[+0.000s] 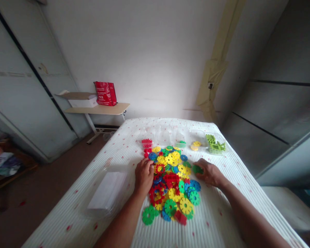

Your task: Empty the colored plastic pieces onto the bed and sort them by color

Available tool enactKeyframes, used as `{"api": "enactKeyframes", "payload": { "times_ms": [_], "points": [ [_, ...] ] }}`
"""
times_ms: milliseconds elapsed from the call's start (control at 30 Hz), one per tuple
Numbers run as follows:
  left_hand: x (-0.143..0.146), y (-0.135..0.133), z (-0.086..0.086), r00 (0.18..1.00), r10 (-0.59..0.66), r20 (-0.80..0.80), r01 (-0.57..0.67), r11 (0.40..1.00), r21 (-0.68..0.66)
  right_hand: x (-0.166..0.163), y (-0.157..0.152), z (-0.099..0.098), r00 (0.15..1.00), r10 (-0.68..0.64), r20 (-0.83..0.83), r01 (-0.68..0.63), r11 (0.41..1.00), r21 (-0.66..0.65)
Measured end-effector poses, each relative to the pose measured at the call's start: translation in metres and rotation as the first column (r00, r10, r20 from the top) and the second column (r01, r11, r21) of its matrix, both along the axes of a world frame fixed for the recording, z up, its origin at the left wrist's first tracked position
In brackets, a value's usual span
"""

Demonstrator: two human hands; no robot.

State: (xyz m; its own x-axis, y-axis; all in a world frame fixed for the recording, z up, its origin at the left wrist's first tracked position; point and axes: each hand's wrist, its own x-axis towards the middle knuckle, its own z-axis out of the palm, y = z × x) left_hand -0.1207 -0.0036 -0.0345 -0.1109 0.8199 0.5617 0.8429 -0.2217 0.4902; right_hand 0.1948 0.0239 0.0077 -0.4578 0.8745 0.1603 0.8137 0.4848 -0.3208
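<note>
A heap of notched plastic building discs (pixel 175 158) in yellow, green, blue and red lies on the bed, with red square frames and blocks (pixel 172 177) mixed in. At the heap's right edge, my right hand (pixel 208 172) is closed on a green notched disc (pixel 197 169). My left hand (pixel 144 174) rests against the heap's left side, fingers curled together; whatever is under the fingertips is hidden. Beyond the heap stand clear plastic boxes: one with red pieces (pixel 146 142), one with green discs (pixel 181 143), one with yellow discs (pixel 196 144), one with light green pieces (pixel 215 144).
A clear plastic tray (pixel 80 213) with white paper (pixel 105 190) lies left of my left arm. Past the bed, a small table (pixel 105 109) holds a white box (pixel 82 102) and a red bag (pixel 105 93). Cabinets flank the bed on both sides.
</note>
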Motion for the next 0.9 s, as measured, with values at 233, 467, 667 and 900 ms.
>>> {"api": "enactKeyframes", "payload": {
  "times_ms": [233,467,667,900],
  "points": [
    [-0.001,0.001,-0.004,1.0,-0.004,-0.01,0.004,1.0,0.009,-0.003,0.008,0.002,0.999,-0.031,-0.035,0.035,0.991,0.128],
    [-0.001,0.002,-0.003,1.0,-0.011,-0.005,0.011,1.0,0.007,-0.029,0.022,-0.007,0.998,-0.02,0.06,0.013,0.994,0.112],
    [0.0,0.001,-0.003,1.0,-0.003,-0.006,0.003,1.0,0.014,-0.026,0.025,-0.018,0.993,0.026,0.117,-0.037,0.995,0.088],
    [-0.001,0.003,-0.004,1.0,-0.006,-0.013,0.006,1.0,0.012,-0.04,0.028,0.002,0.966,0.024,0.258,-0.023,1.0,-0.009]
  ]
}}
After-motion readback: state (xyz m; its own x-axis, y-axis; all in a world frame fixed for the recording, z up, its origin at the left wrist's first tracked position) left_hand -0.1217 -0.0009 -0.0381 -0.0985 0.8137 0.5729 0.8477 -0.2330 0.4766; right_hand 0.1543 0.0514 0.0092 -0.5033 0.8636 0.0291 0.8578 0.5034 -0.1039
